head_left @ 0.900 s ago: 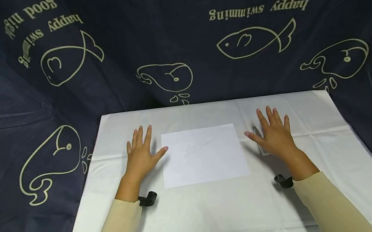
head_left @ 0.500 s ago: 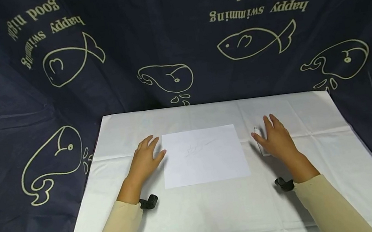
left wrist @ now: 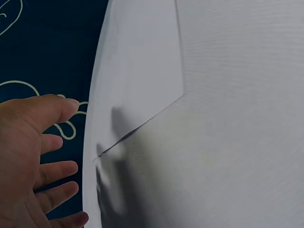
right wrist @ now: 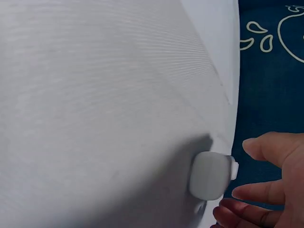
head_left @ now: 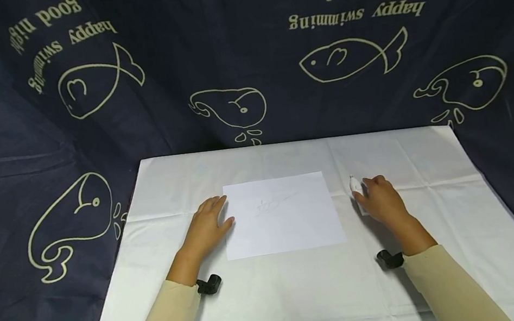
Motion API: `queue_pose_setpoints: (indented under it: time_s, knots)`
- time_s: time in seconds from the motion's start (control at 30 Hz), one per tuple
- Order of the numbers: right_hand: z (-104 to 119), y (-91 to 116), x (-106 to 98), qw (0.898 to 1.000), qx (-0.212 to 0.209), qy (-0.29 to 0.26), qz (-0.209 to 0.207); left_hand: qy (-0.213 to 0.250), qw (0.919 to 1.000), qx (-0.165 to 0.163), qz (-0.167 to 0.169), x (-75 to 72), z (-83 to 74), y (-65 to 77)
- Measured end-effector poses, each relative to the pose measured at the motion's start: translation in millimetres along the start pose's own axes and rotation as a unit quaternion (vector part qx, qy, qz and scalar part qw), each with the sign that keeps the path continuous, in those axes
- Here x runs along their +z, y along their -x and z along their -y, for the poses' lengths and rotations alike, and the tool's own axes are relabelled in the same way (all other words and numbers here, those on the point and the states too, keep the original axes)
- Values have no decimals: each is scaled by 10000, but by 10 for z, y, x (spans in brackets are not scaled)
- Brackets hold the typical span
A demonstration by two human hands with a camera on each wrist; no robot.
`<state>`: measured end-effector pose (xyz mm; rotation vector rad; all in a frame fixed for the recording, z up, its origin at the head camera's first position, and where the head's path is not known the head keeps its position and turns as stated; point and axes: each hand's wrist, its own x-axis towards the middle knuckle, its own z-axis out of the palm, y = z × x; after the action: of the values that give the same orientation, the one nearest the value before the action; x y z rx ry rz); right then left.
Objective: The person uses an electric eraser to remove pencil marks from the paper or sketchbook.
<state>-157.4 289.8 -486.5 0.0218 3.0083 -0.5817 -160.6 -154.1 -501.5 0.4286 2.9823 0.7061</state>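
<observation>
A white sheet of paper (head_left: 286, 227) with faint pencil-like scribbles (head_left: 273, 203) lies flat on the cloth. My left hand (head_left: 205, 228) is at its left edge, thumb apart from relaxed fingers, holding nothing; whether the fingertips touch the paper is unclear. To the right of the sheet is a small white object with a narrow tip (head_left: 355, 186), its kind unclear. My right hand (head_left: 382, 200) is beside and partly over this object, fingers bent loosely. In the right wrist view, the object's rounded end (right wrist: 209, 175) shows near the thumb and fingers, with a gap visible between them.
A white cloth (head_left: 285, 293) with fold creases covers the table. Behind and to the sides hangs a dark blue curtain (head_left: 219, 34) with fish and whale drawings. Black cameras are on the left wrist (head_left: 209, 284) and right wrist (head_left: 389, 259).
Both hands were spread wide; their fingers have since bent and come down toward the table. The right hand has closed in around the white object, and the left fingers have drawn nearer the paper.
</observation>
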Motion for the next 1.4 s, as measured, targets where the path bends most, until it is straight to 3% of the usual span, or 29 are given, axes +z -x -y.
queue_pose_setpoints:
  time_s: [0.57, 0.8, 1.03, 1.4]
  knots:
    - [-46, -59, 138, 9997, -69, -140, -182, -259, 9989, 239, 308, 162, -9, 57]
    - [-15, -63, 103, 9970, -144, -677, -360, -287, 9971, 108, 700, 202, -26, 58]
    - [42, -51, 96, 9913, -263, -1288, -73, -364, 9963, 146, 768, 239, -48, 58]
    - [114, -36, 131, 9831, -491, -1749, 226, -338, 9962, 171, 788, 254, -102, 70]
